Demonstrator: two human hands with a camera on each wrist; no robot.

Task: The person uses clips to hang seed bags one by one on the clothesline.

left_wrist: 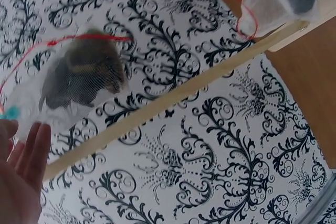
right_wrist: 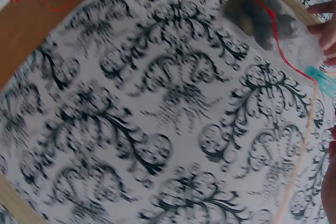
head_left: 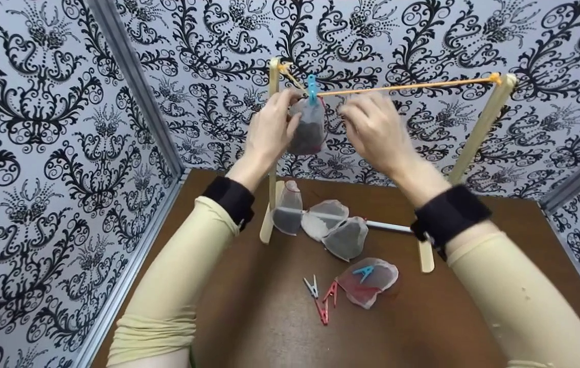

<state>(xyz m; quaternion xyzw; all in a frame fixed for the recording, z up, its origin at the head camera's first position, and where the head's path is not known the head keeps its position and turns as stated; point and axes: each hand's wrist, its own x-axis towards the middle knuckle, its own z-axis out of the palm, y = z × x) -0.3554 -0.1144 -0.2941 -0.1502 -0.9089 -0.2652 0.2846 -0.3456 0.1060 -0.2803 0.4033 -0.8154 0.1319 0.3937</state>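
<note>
A sheer drawstring pouch (head_left: 308, 128) with dark contents hangs from an orange line (head_left: 407, 87). A blue clothespin (head_left: 312, 89) clips its top to the line. My left hand (head_left: 272, 120) is at the pouch's upper left edge, thumb and fingers apart beside the clothespin. In the left wrist view its fingers (left_wrist: 34, 148) look extended near the pouch's top, and a red drawstring (left_wrist: 68, 38) runs along the pouch. To the right of the pouch, my right hand (head_left: 379, 130) is raised just under the line, blurred, fingers loosely bent, with nothing visible in them.
Wooden posts (head_left: 481, 130) hold up the line, joined low by a white rod (head_left: 389, 226). Several more pouches (head_left: 347, 237) lie on the brown table (head_left: 249, 317). Nearer are a grey clothespin (head_left: 311, 287), red clothespins (head_left: 324, 312) and a blue clothespin (head_left: 364, 272) on a pouch.
</note>
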